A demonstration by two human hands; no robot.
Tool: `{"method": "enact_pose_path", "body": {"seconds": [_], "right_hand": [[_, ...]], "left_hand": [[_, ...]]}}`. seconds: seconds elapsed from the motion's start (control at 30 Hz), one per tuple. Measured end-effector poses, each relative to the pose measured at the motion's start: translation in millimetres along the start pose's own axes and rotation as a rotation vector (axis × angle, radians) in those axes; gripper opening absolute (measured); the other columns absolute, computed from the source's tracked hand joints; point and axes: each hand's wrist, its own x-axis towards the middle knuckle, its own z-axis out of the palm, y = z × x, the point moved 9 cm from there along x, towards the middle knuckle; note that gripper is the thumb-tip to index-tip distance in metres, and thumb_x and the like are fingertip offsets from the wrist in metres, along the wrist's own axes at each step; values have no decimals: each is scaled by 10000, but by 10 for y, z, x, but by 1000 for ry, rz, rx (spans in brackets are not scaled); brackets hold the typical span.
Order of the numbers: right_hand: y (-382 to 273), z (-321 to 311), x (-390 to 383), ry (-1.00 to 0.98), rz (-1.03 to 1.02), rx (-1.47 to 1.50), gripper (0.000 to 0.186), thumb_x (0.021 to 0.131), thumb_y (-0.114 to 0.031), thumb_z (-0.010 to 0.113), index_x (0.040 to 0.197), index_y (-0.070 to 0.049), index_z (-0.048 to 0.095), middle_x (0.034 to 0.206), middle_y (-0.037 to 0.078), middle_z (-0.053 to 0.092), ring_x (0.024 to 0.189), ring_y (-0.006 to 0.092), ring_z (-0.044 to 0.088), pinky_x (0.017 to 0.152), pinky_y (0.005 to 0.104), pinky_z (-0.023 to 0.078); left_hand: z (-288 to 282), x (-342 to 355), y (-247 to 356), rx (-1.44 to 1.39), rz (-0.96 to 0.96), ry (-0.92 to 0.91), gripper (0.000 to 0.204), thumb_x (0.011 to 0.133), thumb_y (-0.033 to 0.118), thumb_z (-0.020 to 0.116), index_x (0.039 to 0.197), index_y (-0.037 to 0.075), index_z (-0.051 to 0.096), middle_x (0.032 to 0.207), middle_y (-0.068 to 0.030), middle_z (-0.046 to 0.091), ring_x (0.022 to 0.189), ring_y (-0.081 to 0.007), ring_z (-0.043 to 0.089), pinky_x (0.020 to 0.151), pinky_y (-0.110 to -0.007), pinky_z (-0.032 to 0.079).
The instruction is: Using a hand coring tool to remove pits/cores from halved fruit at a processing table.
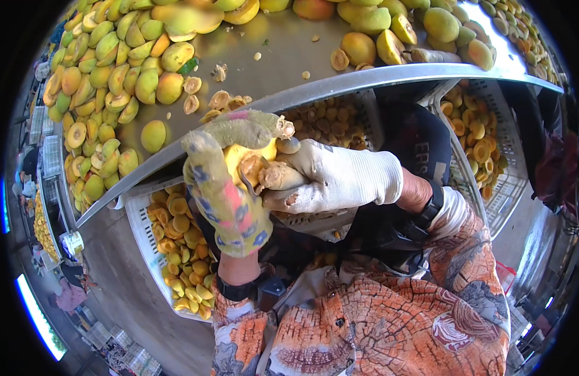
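My left hand [230,188], in a worn patterned glove, is closed around a yellow peach half [238,158] with its cut side facing right. A white knit glove covers my right hand [342,177], whose fingers grip the thick, pale handle of a pitting knife [282,176]. The thin curved metal blade is at the brown pit hollow of the peach half; how deep it sits cannot be told. Both hands meet just inside the near edge of the metal table, above my lap.
Whole and halved peaches [153,135] heap on the metal table [273,53], its raised rim [339,81] curving before me. Loose pits [219,100] lie near it. White crates [145,233] of peach halves stand left and right; another container below the rim holds brown pits [330,122].
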Motion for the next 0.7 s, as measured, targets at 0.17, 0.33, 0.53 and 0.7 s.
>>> {"method": "enact_pose_path", "body": {"seconds": [0.17, 0.33, 0.53, 0.7], "right_hand": [[-85, 188, -74, -217, 308, 656, 250, 945, -303, 570, 988, -58, 599, 596, -52, 411, 471, 21, 385, 401, 184, 309], [-116, 188, -153, -266, 597, 841, 238, 935, -317, 571, 857, -93, 551, 561, -68, 383, 406, 24, 340, 339, 179, 264], [-295, 218, -126, -490, 409, 1190, 275, 945, -338, 538, 863, -75, 541, 541, -52, 393, 380, 33, 317, 322, 184, 236], [-554, -850, 60, 455, 59, -784, 254, 910, -217, 622, 1047, -39, 505, 815, 154, 671, 720, 308, 664, 589, 362, 503]], "left_hand": [[-47, 184, -23, -9, -19, 34, 559, 974, 572, 359, 916, 45, 538, 836, -131, 578, 723, -253, 581, 666, -361, 513], [-10, 392, 20, -26, -16, 58, 513, 998, 521, 348, 786, 89, 525, 691, -100, 536, 614, -237, 527, 563, -335, 486], [452, 554, -181, -609, -162, -172, 495, 967, 494, 463, 882, 28, 606, 838, -164, 663, 709, -267, 646, 636, -373, 564], [-96, 828, 95, -282, 117, 193, 527, 972, 489, 475, 970, -20, 613, 884, -164, 673, 751, -253, 654, 657, -346, 556]]}}
